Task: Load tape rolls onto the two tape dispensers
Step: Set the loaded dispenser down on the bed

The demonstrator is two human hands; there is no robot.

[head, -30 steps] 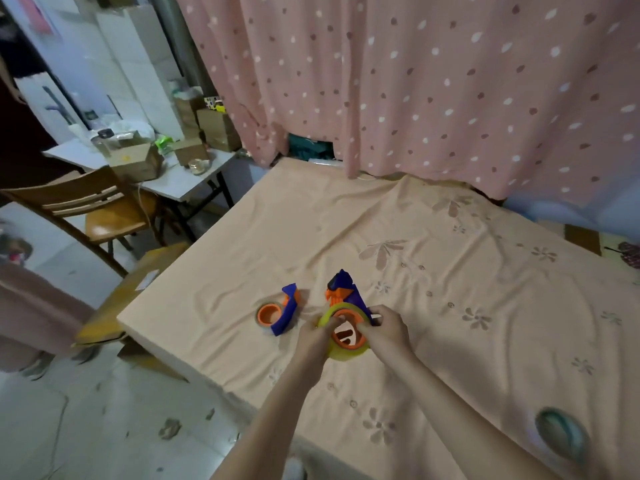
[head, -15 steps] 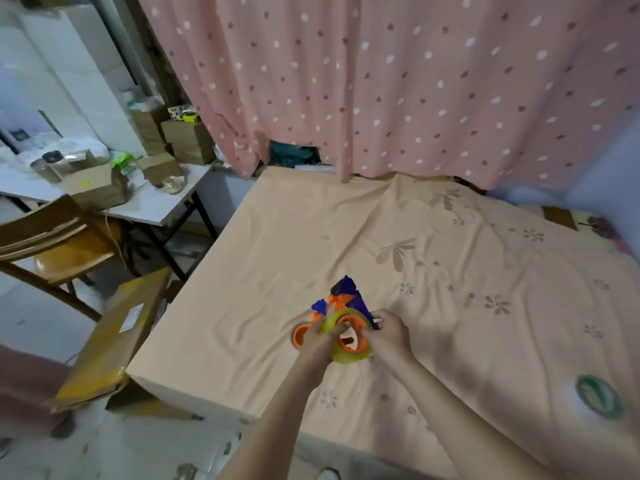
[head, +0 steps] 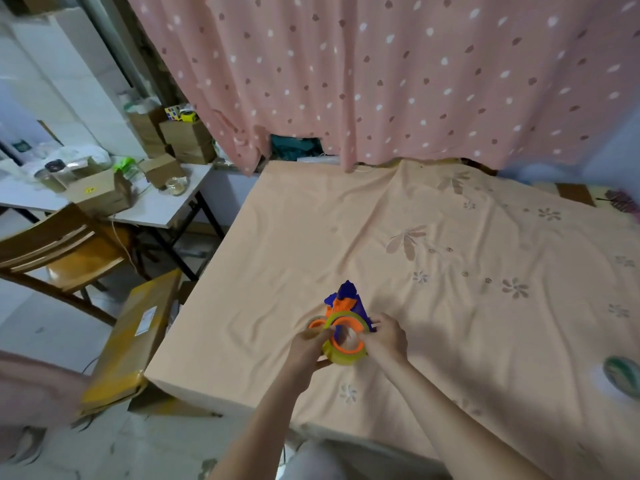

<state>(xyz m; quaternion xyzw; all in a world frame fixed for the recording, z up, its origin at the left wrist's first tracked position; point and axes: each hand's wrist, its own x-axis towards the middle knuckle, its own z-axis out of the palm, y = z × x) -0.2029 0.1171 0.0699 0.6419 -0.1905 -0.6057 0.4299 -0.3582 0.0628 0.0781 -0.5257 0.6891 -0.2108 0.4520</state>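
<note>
I see a big bed [head: 450, 258] covered with a peach sheet with flower prints; it carries all the task things. Behind its far edge hangs a pink dotted curtain [head: 381, 74]. Most of the sheet is free: the whole middle, the far part and the right side give wide room for moving. The left edge drops to the floor, where a yellow-brown parcel [head: 128, 344] leans near the near-left corner; it has a white label, but I cannot read the writing. Further left stand a wooden chair [head: 59, 251] and a white side table [head: 162, 206] with cardboard boxes.

Near the right edge of the bed lies a second tape roll [head: 621, 374], blurred, well apart from the hands.

Close to the near-left corner I hold the work. My left hand [head: 306, 353] grips the left side of the yellowish tape roll [head: 343, 356], fingers closed on its rim. My right hand [head: 388, 339] pinches the right side, fingers closed on the roll and the dispenser under it. The roll sits around the orange hub of the blue and orange tape dispenser [head: 348, 303], its opening turned up toward me. The dispenser's long axis runs away from me, with the blue tip pointing to the far edge. Just left of it, partly hidden by my left hand, I see an orange ring [head: 316, 323]; I cannot tell what it belongs to.
</note>
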